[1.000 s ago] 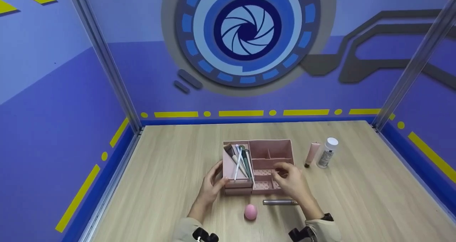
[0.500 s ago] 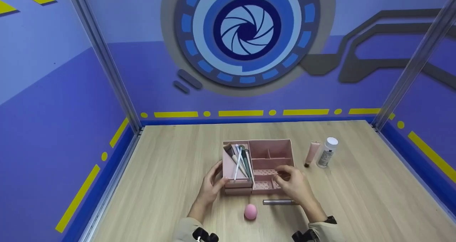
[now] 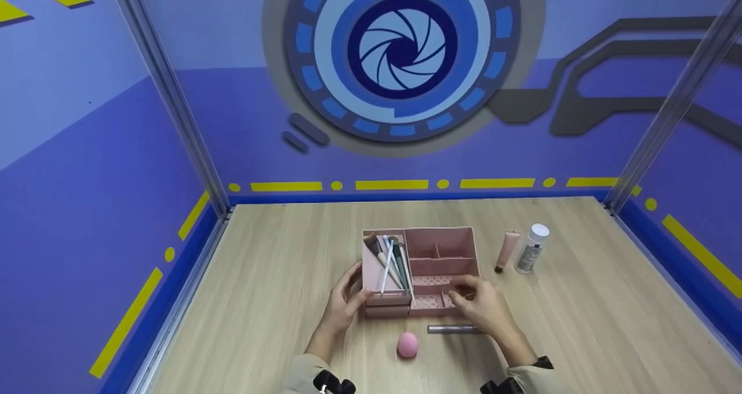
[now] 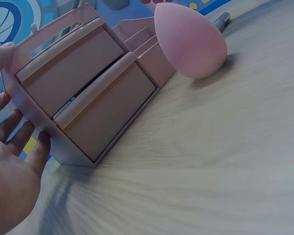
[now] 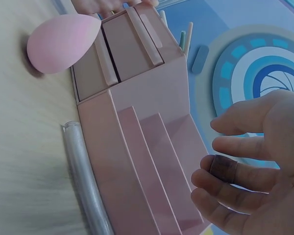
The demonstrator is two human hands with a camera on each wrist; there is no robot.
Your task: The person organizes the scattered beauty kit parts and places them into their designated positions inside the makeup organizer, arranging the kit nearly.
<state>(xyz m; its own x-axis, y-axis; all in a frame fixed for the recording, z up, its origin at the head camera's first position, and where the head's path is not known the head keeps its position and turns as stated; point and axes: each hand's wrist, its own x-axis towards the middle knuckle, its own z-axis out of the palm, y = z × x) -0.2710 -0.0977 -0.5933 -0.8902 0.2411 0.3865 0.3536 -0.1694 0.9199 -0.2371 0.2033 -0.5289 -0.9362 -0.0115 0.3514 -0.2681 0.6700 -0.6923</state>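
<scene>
My left hand (image 3: 346, 301) holds the pink makeup organizer (image 3: 387, 311) at its left front corner. In the left wrist view several fingertips press on its side wall, and the thumb reaches the upper edge. Makeup brushes (image 3: 399, 266) lie in the tray on top of the drawers. Over the right front compartments hovers my right hand (image 3: 484, 307). Its fingers (image 5: 240, 147) are loosely bent with nothing between them, and one wears a dark band. A pink makeup sponge (image 3: 408, 345) lies in front of the organizer. Beside it is a slim silver tube (image 3: 450, 329), partly behind the right hand.
Right of the organizer, a pink squeeze tube (image 3: 509, 250) with a dark cap stands beside a white-capped bottle (image 3: 533, 249). The wooden table (image 3: 278, 249) is bounded by blue printed walls and metal posts.
My right hand has drawn back slightly toward the front right, uncovering more of the organizer's compartments. The left hand and the organizer have stayed in place.
</scene>
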